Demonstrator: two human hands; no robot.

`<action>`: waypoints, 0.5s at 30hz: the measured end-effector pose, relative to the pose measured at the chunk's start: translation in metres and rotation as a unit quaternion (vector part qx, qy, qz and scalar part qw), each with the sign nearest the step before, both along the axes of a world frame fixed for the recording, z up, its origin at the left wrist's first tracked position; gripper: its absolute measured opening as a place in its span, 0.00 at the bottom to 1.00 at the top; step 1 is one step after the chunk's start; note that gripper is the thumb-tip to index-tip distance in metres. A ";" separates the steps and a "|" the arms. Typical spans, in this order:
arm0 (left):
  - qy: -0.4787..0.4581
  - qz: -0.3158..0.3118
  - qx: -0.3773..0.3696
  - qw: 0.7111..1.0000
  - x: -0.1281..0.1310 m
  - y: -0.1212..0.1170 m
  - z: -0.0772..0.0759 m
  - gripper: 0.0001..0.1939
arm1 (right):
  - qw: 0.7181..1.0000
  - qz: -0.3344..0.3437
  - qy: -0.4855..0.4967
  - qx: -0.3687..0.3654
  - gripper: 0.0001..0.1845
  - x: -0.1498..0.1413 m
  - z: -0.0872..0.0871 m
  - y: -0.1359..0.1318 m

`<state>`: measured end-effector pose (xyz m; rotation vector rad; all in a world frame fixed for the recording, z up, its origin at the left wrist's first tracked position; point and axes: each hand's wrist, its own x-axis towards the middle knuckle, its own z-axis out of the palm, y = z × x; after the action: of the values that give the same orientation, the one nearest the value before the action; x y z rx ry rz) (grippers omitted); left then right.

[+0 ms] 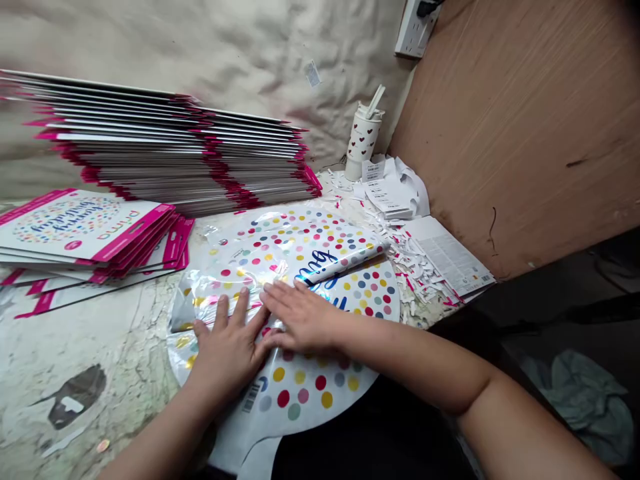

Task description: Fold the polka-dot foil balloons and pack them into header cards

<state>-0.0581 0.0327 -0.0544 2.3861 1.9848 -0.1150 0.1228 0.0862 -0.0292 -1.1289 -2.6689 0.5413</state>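
Observation:
A flat foil balloon (320, 393), white with coloured dots and blue lettering, lies on the table with its tail hanging at the front edge. Its far part is folded over toward me, and the fold's edge runs across the middle. My left hand (230, 343) presses on the balloon with fingers spread. Just right of it, my right hand (300, 317) lies flat on the folded foil, its fingertips close to the left hand's. A barcode shows below the left hand. Part of the lettering is hidden by the fold and the right hand.
Tall stacks of pink-edged card packets (165, 160) stand against the wall, with a lower pile of printed packets (90, 227) at left. A heart-patterned tumbler (363, 140), a label roll (395, 190), paper scraps (420, 267) and a printed card (455, 257) lie at right by the wooden panel (525, 120).

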 end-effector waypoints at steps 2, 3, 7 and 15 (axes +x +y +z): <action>-0.003 0.002 -0.002 1.000 -0.002 0.000 0.002 0.29 | 0.997 -0.036 -0.046 -0.056 0.38 0.022 -0.007 -0.002; -0.007 0.004 -0.006 1.000 -0.002 0.000 0.003 0.28 | 0.992 -0.083 -0.065 -0.071 0.39 0.044 -0.007 0.001; -0.026 0.006 -0.010 1.000 0.009 0.007 0.010 0.32 | 0.952 -0.286 -0.107 -0.027 0.37 0.138 -0.001 0.008; -0.051 -0.058 -0.026 0.997 0.073 0.023 0.006 0.45 | 0.941 -0.329 -0.070 -0.035 0.43 0.121 -0.017 -0.004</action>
<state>0.0151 0.0553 -0.0484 2.4214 1.7797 -0.0469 0.2437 0.0825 -0.0460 -2.0145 -2.1695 0.4337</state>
